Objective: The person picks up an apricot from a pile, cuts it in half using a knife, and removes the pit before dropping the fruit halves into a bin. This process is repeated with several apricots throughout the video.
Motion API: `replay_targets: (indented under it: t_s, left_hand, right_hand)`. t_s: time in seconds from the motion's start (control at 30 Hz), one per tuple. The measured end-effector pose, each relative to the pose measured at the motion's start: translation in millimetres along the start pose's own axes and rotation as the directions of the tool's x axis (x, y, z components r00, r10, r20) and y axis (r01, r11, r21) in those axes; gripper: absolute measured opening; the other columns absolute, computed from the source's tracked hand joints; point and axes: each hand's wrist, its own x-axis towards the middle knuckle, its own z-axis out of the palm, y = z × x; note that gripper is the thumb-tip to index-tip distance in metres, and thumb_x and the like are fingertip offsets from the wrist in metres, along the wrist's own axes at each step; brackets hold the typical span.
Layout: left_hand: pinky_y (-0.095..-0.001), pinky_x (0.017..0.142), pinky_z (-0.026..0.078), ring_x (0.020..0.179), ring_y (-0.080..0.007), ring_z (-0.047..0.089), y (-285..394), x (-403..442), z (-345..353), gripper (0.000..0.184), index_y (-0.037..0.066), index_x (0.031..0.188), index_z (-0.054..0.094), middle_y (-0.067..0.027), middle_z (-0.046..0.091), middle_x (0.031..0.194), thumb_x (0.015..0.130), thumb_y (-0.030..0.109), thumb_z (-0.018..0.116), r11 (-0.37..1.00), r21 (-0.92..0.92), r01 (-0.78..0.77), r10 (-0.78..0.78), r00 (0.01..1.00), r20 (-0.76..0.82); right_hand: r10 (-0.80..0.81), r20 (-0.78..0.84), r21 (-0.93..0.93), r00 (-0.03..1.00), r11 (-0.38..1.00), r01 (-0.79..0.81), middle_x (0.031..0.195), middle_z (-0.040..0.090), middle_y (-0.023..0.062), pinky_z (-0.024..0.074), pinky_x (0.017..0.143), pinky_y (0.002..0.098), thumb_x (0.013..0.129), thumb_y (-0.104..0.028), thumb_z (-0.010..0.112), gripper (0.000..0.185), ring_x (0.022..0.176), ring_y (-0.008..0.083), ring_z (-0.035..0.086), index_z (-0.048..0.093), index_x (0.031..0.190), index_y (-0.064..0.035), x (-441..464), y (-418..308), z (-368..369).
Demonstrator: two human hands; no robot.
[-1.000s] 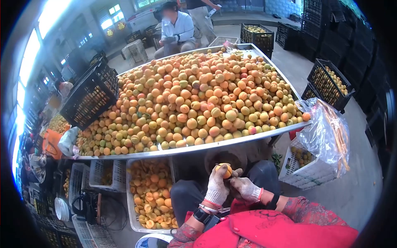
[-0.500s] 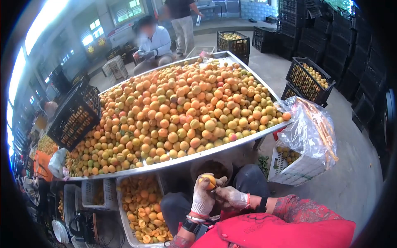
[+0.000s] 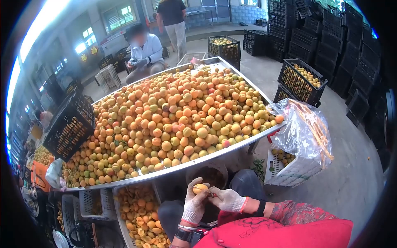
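My left hand (image 3: 194, 205), in a white glove, is closed round an orange apricot (image 3: 200, 189) above my lap. Close against it on the right is my gloved right hand (image 3: 228, 200), its fingers pinched on a small thin tool (image 3: 212, 194) whose tip points at the fruit. Most of that tool is hidden by my fingers. Beyond my hands, whole apricots (image 3: 165, 124) are heaped on a metal-edged table (image 3: 165, 172). A bucket (image 3: 225, 175) with dark contents stands between my knees. Halved apricots (image 3: 144, 219) fill a white crate (image 3: 123, 231) at my left.
A tilted black crate (image 3: 69, 126) leans on the table's left end. At the right, a clear plastic bag (image 3: 304, 128) lies over a white crate (image 3: 291, 173). Black crates (image 3: 301, 82) of fruit stand behind. A seated person (image 3: 145, 51) and a standing person (image 3: 171, 20) are across the table.
The view has swung, so the table and crates sit further left. My hands have drawn slightly apart around the apricot, and the thin tool now shows. The standing person has turned or shifted.
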Motion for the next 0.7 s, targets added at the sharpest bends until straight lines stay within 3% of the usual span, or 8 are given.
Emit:
replay_targets:
  t_s: [0.17, 0.27, 0.37, 0.47, 0.57, 0.7]
  left_hand:
    - [-0.0357, 0.092, 0.052, 0.102, -0.0243, 0.064, -4.0, 2.8, -3.1, 0.033, 0.006, 0.124, 0.053, -0.0135, 0.065, 0.108, 0.094, 0.012, 0.064, 0.995, -0.068, -0.072, 0.069, 0.996, -0.050]
    - [-0.0397, 0.094, 0.053, 0.104, -0.0287, 0.065, -1.9, 7.6, -5.2, 0.031, 0.003, 0.121, 0.054, -0.0161, 0.065, 0.109, 0.095, 0.018, 0.064, 0.995, -0.027, -0.091, 0.089, 0.993, -0.073]
    - [-0.0444, 0.096, 0.052, 0.105, -0.0342, 0.064, -0.4, 8.0, -4.0, 0.033, 0.001, 0.120, 0.053, -0.0198, 0.065, 0.105, 0.095, 0.021, 0.061, 0.993, 0.015, -0.118, 0.119, 0.989, -0.088]
    - [-0.0446, 0.097, 0.051, 0.105, -0.0345, 0.064, -0.7, 7.6, -5.6, 0.035, 0.000, 0.120, 0.053, -0.0200, 0.065, 0.105, 0.094, 0.022, 0.062, 0.994, 0.021, -0.109, 0.110, 0.991, -0.081]
    - [-0.0446, 0.098, 0.050, 0.106, -0.0343, 0.064, 0.4, 7.3, -5.6, 0.035, 0.000, 0.120, 0.053, -0.0202, 0.064, 0.107, 0.093, 0.020, 0.063, 0.994, 0.033, -0.107, 0.109, 0.992, -0.065]
    - [-0.0442, 0.099, 0.050, 0.107, -0.0339, 0.064, 5.2, 8.3, -1.1, 0.035, -0.001, 0.120, 0.053, -0.0197, 0.064, 0.109, 0.091, 0.016, 0.063, 0.993, 0.051, -0.110, 0.112, 0.993, -0.029]
  right_hand:
    - [0.037, 0.062, -0.116, 0.997, 0.993, -0.029, 0.076, 0.066, 0.0212, 0.0519, 0.059, 0.0500, 0.093, -0.036, 0.060, 0.035, 0.067, 0.0419, 0.065, 0.051, 0.111, -0.0069, 11.6, -14.0, -1.7]
    - [0.131, 0.103, -0.135, 0.986, 0.984, -0.116, 0.083, 0.066, 0.0207, 0.0537, 0.064, 0.0481, 0.093, -0.030, 0.061, 0.030, 0.074, 0.0416, 0.066, 0.055, 0.114, -0.0094, 18.3, -22.2, -3.4]
    - [0.037, 0.113, -0.001, 0.993, 0.999, -0.037, 0.081, 0.066, 0.0231, 0.0528, 0.066, 0.0480, 0.095, -0.033, 0.058, 0.036, 0.075, 0.0421, 0.066, 0.051, 0.114, -0.0036, 18.7, -9.2, 6.1]
    - [0.103, 0.197, 0.205, 0.975, 0.968, -0.144, 0.090, 0.066, 0.0206, 0.0524, 0.074, 0.0416, 0.097, -0.027, 0.057, 0.034, 0.085, 0.0363, 0.068, 0.053, 0.119, -0.0022, 19.6, -16.5, -0.6]
    - [0.161, 0.246, 0.378, 0.956, 0.892, -0.248, 0.095, 0.064, 0.0120, 0.0497, 0.080, 0.0344, 0.098, -0.023, 0.057, 0.032, 0.090, 0.0249, 0.065, 0.055, 0.122, -0.0020, 18.2, -13.0, 0.2]
    - [0.247, 0.367, 0.487, 0.897, 0.770, -0.412, 0.092, 0.061, 0.0042, 0.0469, 0.078, 0.0292, 0.099, -0.023, 0.056, 0.030, 0.086, 0.0139, 0.057, 0.057, 0.122, -0.0029, 21.1, -20.5, -9.9]
